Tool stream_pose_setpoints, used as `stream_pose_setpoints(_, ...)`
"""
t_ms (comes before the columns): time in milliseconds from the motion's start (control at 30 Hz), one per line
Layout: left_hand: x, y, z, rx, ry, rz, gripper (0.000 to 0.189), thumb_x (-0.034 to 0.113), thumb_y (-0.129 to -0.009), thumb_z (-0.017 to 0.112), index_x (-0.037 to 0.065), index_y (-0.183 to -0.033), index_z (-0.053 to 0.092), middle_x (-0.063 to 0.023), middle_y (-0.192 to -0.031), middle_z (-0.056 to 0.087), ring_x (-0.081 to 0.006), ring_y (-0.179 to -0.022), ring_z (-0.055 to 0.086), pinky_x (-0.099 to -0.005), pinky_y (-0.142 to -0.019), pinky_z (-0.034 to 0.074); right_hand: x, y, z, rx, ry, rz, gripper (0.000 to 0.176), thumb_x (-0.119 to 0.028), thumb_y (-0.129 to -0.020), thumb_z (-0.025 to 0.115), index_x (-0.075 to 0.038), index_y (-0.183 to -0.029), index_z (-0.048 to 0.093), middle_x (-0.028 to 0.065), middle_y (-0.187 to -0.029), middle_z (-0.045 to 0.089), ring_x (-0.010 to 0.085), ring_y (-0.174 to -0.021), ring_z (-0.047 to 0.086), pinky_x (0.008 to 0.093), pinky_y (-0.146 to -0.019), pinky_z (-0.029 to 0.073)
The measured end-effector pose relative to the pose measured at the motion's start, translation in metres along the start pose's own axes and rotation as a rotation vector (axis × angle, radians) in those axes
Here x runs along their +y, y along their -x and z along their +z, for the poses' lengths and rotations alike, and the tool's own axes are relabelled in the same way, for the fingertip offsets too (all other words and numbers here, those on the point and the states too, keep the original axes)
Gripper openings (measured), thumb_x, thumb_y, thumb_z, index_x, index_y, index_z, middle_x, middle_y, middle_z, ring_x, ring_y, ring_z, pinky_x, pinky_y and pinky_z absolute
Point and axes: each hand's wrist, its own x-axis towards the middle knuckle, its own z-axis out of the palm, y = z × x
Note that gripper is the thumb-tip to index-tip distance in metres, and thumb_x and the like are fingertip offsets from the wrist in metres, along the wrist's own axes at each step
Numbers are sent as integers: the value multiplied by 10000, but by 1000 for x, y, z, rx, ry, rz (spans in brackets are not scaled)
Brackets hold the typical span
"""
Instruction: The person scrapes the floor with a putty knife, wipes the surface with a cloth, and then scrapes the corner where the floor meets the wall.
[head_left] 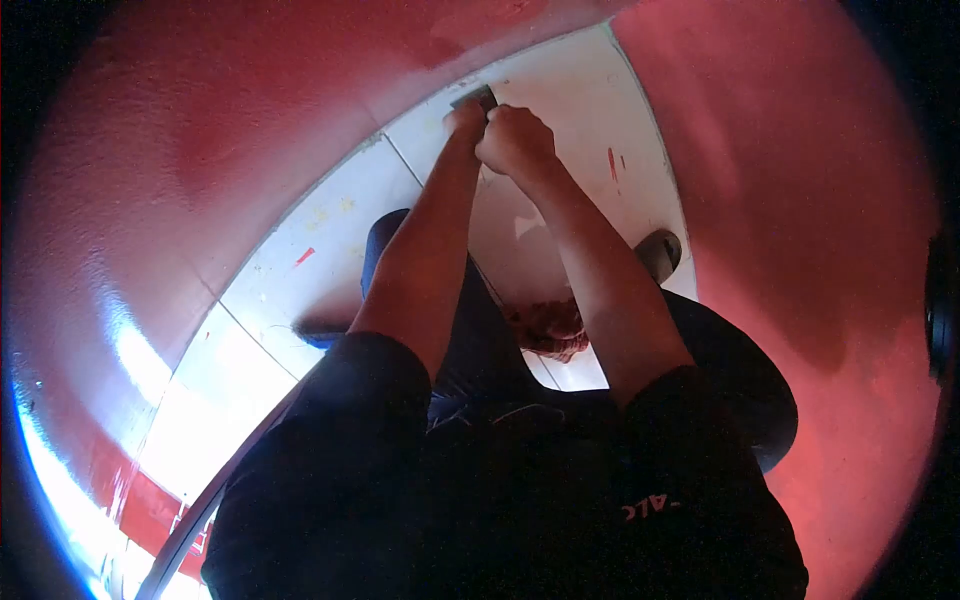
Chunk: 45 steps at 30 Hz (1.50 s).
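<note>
Out in front of me, both arms reach down to the white tile floor, close to the foot of the red wall. My left hand is closed around a dark, flat-bladed scraper, whose blade shows just past the fingers at the floor. Pressed up beside it, my right hand is closed in a fist at the same scraper, its fingertips turned away from view. Between my legs a crumpled reddish-brown cloth lies on the tiles.
Red walls rise on the left and right, meeting in a corner ahead. Red paint marks spot the tiles. My knees are bent, with a shoe near the right wall. Bright light falls at lower left.
</note>
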Motion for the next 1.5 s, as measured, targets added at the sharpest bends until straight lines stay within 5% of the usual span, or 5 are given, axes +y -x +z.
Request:
stream_pose_setpoints(767,6,2,-4,-102,-692,126,453,362,-837,357,31,-1103,517,-167,-1192,492,-369,-1094,451,-413,-931,332,-9,11,5,7,-4,26,285,-217,-701,537,-24,-903,597,176,-869,619,311,-861,596,400,-739,479)
stream_pose_setpoints(1033,-28,-65,34,41,720,91,433,340,-883,332,-2,-1089,500,-182,-1060,524,-319,-901,506,-407,-779,411,25,2,9,103,-66,-58,275,-220,-767,466,-93,-986,571,174,-911,601,335,-856,577,442,-743,465)
stream_pose_setpoints(1100,18,44,27,134,468,-394,617,510,-837,389,1,-1179,453,-196,-1046,544,-309,-916,545,-430,-756,443,40,39,11,14,-61,-100,300,-166,-768,461,-90,-1050,530,209,-899,583,352,-857,563,457,-742,455)
stream_pose_setpoints(1300,-125,157,123,51,128,-416,550,470,-825,427,0,-1100,505,-192,-1016,559,-303,-892,559,-424,-744,444,79,168,80,-178,-14,-88,350,-138,-746,482,-27,-1079,484,225,-809,567,377,-781,553,492,-686,437)
stream_pose_setpoints(1500,-93,87,56,59,228,-339,511,439,-828,425,-7,-1058,525,-189,-1001,569,-301,-882,568,-418,-731,450,21,102,65,-131,16,-63,297,-211,-742,512,-7,-952,564,231,-801,592,387,-766,585,464,-652,471)
